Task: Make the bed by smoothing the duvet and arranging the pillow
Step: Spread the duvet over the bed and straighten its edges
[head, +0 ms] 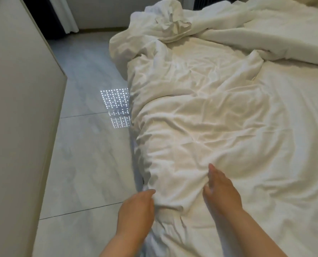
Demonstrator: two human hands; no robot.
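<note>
Duvet [201,117] lay crumpled along the left edge of the bed [293,136], bunched higher at the far end, left grip [136,206] curled round a near fold of it, right grip [221,191] with fingers straight pressed against the same fold, tiled floor [84,164] beside
</note>
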